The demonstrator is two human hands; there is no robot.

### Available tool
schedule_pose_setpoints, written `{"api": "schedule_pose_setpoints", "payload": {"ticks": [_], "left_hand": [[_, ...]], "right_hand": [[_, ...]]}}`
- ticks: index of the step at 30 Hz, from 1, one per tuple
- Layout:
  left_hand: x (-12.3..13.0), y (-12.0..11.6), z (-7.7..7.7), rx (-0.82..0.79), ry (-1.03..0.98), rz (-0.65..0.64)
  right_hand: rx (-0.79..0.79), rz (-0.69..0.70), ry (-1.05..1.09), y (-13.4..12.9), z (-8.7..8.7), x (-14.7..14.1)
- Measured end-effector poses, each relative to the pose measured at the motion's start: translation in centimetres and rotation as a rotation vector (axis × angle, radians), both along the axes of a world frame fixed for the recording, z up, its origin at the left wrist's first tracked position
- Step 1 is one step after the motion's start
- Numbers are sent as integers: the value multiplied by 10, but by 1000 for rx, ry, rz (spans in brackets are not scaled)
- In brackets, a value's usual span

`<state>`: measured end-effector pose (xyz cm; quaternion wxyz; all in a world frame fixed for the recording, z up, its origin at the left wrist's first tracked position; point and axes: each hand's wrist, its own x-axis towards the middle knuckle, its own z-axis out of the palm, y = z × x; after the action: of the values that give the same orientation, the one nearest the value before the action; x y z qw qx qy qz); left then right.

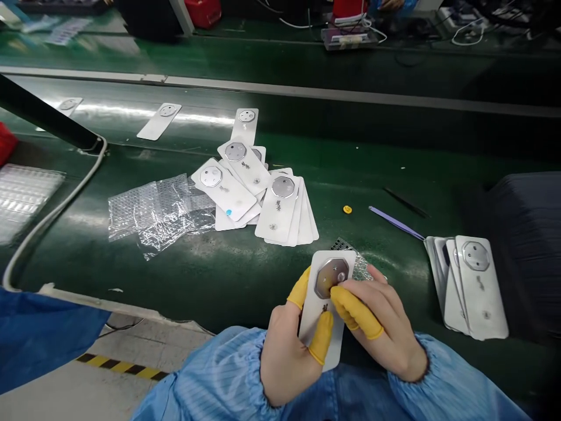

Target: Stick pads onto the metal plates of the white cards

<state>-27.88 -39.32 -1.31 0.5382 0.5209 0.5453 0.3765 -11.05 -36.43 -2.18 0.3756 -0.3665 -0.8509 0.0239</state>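
Observation:
My left hand (pixel 289 354), with yellow finger cots on thumb and forefinger, grips a white phone back cover (pixel 335 345) by its edges. Near the cover's top is a shiny octagonal camera plate (pixel 325 279). My right hand (pixel 390 324) has its cotted fingertips pinched together at the plate's lower right edge; what they hold, if anything, is hidden. Just beyond the right fingers lies a clear plastic sheet with small black dots (pixel 360 263), partly covered by the hand. Purple tweezers (pixel 394 221) and a loose yellow finger cot (pixel 347 209) rest on the green bench ahead.
Several similar covers lie in an overlapping pile (pixel 277 216) ahead, others in a stack (pixel 484 298) at right. Bubble-wrap bags (pixel 160 207) sit left of the pile. Dark tweezers (pixel 407 202) lie farther back. A black post (pixel 52 117) and white cable (pixel 56 213) stand at left.

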Motion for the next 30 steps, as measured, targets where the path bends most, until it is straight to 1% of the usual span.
{"api": "schedule_pose_setpoints", "payload": {"ticks": [2, 4, 7, 10, 11, 14, 18, 20, 23, 26, 30], "left_hand": [[1, -3, -1, 12, 72, 7], [3, -4, -1, 45, 115, 16], [6, -4, 0, 109, 121, 26], [9, -3, 1, 174, 84, 24], [9, -3, 1, 187, 73, 26], [10, -5, 0, 193, 59, 41], [11, -9, -4, 135, 104, 73], [12, -10, -5, 98, 120, 72], [14, -9, -3, 111, 116, 82], [15, -8, 1, 164, 110, 112], [14, -9, 3, 120, 88, 106]], "right_hand": [[4, 4, -28, -3, 3, 2], [-11, -6, -6, -6, 2, 3], [-117, -25, 57, -12, -1, 5], [-251, -10, 77, -16, -5, 5], [-274, -9, 89, -17, -5, 4], [-253, -33, 139, -18, -5, 1], [-186, -66, 140, -16, -3, -3], [-188, -68, 132, -16, -3, -3], [-176, -55, 132, -16, -5, -1], [-161, -34, 80, -18, -6, 0], [-142, 22, -39, -17, -5, -1]]}}
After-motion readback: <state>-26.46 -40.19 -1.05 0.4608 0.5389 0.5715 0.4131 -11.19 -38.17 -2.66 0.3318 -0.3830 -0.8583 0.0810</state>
